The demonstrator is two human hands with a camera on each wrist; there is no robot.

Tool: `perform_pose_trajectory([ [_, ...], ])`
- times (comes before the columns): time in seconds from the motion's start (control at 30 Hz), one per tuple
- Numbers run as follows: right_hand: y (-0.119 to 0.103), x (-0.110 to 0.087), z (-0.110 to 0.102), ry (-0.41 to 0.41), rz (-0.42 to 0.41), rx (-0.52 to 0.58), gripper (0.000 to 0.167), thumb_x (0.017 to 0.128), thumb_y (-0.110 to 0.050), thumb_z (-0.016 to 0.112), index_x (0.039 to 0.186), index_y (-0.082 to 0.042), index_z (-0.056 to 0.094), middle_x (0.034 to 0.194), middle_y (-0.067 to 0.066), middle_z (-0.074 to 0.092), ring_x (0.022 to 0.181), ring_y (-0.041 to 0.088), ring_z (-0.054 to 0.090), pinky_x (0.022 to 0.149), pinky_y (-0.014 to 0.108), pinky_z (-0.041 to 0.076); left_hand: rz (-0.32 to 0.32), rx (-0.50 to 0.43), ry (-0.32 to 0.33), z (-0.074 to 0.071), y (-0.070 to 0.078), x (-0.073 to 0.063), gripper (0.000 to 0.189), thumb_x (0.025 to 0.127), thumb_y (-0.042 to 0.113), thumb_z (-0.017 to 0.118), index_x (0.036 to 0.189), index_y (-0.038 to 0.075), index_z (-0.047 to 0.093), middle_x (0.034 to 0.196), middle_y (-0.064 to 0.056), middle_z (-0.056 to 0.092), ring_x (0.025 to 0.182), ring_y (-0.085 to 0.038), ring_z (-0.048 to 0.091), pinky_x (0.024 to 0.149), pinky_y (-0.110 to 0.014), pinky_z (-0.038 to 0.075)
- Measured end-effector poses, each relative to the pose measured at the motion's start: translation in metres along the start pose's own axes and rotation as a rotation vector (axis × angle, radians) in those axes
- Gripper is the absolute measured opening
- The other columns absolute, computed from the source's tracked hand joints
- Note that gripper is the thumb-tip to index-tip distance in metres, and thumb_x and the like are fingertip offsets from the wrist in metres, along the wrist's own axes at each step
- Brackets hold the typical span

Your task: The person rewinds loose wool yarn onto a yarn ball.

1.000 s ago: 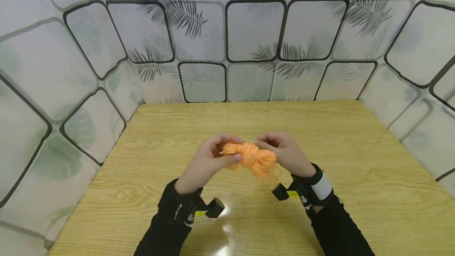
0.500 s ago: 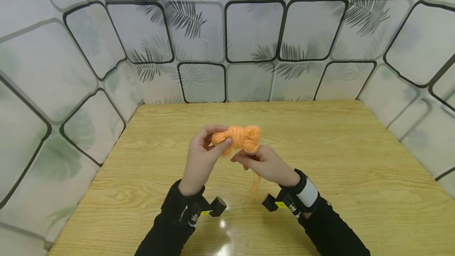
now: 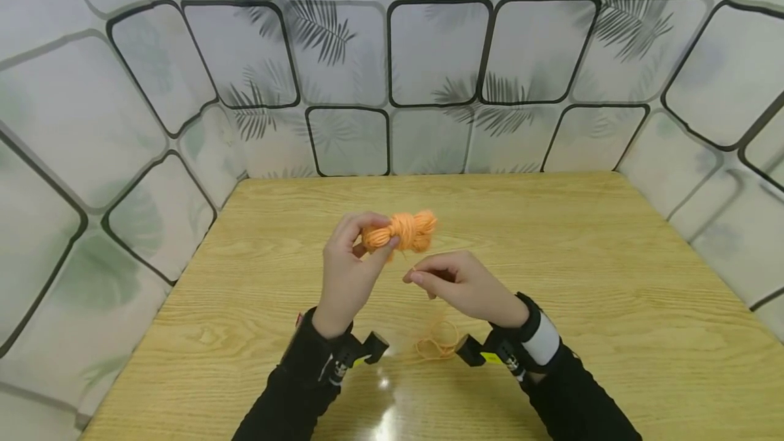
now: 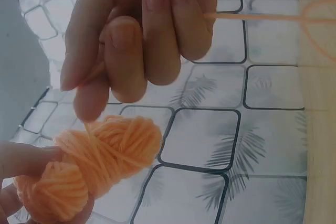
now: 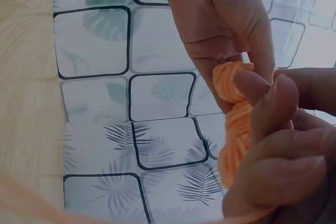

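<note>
A bundle of orange yarn [image 3: 405, 231], wound round its middle with looped ends, is held up above the table. My left hand [image 3: 350, 271] grips its left end between thumb and fingers. Just below and to the right, my right hand [image 3: 462, 286] pinches the yarn strand between thumb and forefinger. In the left wrist view, that strand [image 4: 89, 129] runs from the bundle [image 4: 113, 150] up to the pinching fingertips. More strand leaves the curled fingers on the other side. A loose coil of the yarn tail [image 3: 437, 346] lies on the table below the hands.
The wooden table [image 3: 245, 359] spreads out beneath both hands. Behind it and at both sides stand pale curtains [image 3: 435, 141] with dark outlines and leaf prints. Each wrist wears a strap with a small black camera [image 3: 470, 350].
The bundle has risen and moved left in my left hand. My right hand has left the bundle's right end and drawn the strand down below it. The tail now lies on the table.
</note>
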State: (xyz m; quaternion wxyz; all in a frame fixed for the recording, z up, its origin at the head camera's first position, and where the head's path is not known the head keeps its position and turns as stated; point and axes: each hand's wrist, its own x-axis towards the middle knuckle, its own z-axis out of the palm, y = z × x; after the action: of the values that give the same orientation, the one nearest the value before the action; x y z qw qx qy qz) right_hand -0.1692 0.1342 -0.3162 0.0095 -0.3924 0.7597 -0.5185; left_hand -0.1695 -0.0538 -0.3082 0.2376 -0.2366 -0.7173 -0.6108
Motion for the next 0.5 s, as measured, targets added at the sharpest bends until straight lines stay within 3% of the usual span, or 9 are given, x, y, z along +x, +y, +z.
perform_pose_trajectory([
  [0.27, -0.003, -0.006, -0.014, 0.067, -0.071, -0.009, 0.015, 0.092, 0.0, 0.053, 0.095, 0.0, 0.068, 0.059, 0.001, 0.045, 0.045, 0.01, 0.033, 0.041, 0.027, 0.031, 0.011, 0.108, -0.042, 0.0, -0.001, 0.001, 0.018, 0.082, 0.003, 0.069, 0.099, 0.004, 0.063, 0.103, -0.009, 0.056, 0.096, -0.017, 0.055, 0.07, -0.031, 0.052],
  [0.5, -0.008, -0.012, -0.026, 0.156, -0.052, -0.034, 0.013, 0.091, 0.0, 0.055, 0.093, -0.004, 0.067, 0.061, 0.001, 0.047, 0.045, 0.011, 0.032, 0.042, 0.029, 0.031, 0.026, 0.194, -0.146, 0.0, -0.004, 0.0, 0.017, 0.081, 0.003, 0.069, 0.097, 0.006, 0.064, 0.103, -0.007, 0.057, 0.092, -0.016, 0.055, 0.068, -0.029, 0.052],
])
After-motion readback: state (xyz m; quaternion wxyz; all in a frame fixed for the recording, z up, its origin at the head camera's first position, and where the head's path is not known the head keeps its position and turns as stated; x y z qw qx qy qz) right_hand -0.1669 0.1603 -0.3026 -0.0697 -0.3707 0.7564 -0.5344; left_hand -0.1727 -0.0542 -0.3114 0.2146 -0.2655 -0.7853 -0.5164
